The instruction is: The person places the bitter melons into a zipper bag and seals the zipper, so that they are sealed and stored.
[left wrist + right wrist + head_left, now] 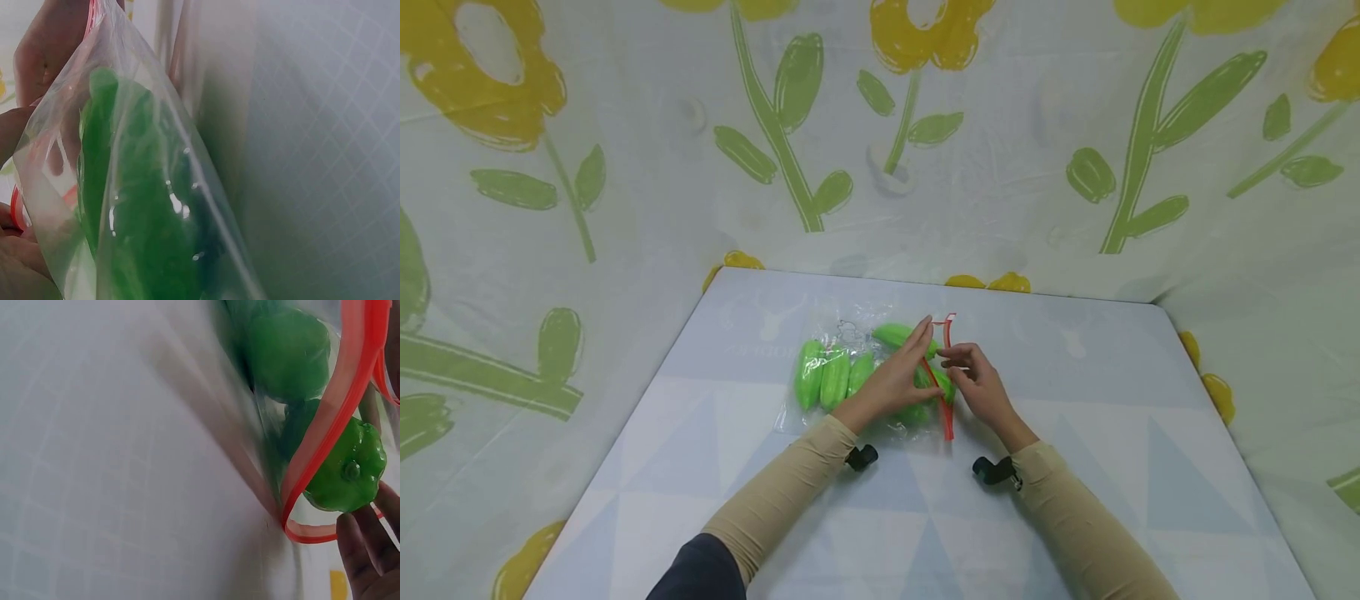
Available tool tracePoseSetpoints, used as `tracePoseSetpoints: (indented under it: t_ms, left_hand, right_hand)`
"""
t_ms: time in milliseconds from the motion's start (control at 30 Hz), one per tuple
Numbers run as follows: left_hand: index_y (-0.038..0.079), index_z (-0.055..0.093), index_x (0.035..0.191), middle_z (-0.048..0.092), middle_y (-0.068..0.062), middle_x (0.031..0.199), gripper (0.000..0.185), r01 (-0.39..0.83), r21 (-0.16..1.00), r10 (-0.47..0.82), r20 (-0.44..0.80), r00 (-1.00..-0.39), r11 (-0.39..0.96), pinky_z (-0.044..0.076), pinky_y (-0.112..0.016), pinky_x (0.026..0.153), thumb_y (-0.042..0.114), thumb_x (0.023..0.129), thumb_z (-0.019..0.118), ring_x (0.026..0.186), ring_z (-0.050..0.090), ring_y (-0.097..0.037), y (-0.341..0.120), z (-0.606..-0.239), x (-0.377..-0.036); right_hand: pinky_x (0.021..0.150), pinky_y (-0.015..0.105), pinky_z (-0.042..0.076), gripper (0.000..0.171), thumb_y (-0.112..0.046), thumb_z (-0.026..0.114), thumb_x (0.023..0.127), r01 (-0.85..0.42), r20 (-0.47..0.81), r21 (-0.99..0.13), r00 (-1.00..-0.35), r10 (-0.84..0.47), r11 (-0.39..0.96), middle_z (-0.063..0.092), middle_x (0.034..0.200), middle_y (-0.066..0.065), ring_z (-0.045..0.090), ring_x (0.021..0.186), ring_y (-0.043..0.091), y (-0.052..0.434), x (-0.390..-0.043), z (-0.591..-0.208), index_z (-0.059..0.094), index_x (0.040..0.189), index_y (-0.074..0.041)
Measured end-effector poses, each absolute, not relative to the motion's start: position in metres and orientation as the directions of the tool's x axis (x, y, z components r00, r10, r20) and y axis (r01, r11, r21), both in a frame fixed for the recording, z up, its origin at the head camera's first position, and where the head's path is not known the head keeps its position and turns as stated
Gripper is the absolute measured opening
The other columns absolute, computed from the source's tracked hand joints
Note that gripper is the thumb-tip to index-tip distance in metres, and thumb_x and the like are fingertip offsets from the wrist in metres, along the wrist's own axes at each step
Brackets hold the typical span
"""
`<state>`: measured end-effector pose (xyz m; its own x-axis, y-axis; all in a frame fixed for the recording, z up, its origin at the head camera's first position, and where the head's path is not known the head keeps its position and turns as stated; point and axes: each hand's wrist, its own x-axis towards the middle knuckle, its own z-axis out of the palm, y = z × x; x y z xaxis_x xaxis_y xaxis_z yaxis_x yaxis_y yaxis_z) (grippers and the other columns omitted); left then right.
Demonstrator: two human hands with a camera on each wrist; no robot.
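A clear zip bag point(788, 412) with a red strip point(948, 421) along its mouth lies on the table, several ribbed, cucumber-like green vegetables point(835, 377) inside. My left hand point(891, 379) lies across the mouth end, thumb and fingers holding the bag by the red strip. The mouth gapes in the right wrist view, where a green vegetable point(353, 465) shows its lobed, knobbed end. My right hand point(985, 392) touches that end with extended fingertips point(356, 550). The left wrist view shows another vegetable point(137, 187) through the plastic.
The white table point(865, 533) carries a pale blue triangle pattern. Behind and beside it hangs a flower-print curtain point(1000, 167). A small black wrist camera point(861, 457) sits under the left sleeve, another black camera point(992, 471) under the right.
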<state>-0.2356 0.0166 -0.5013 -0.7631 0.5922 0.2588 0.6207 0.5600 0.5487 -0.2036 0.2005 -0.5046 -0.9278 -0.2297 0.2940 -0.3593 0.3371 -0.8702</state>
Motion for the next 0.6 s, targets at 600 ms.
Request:
tracePoseSetpoints:
  t_ms: [600]
  left_hand:
    - [0.013, 0.002, 0.15, -0.013, 0.014, 0.154, 0.108, 0.607, 0.56, 0.59, 0.241, -0.77, 0.564, 0.034, -0.035, 0.106, 0.038, 0.075, 0.076, 0.14, 0.017, -0.017, 0.0176, -0.4994, -0.2353]
  right_hand:
    - [0.096, 0.054, 0.04, 0.03, 0.001, 0.041, 0.096, -0.344, 0.255, -0.894, -0.918, -0.304, 0.288, 0.049, 0.13, 0.024, 0.05, 0.114, 0.04, 0.2033, -0.2004, -0.4995, 0.04, 0.125, 0.008]
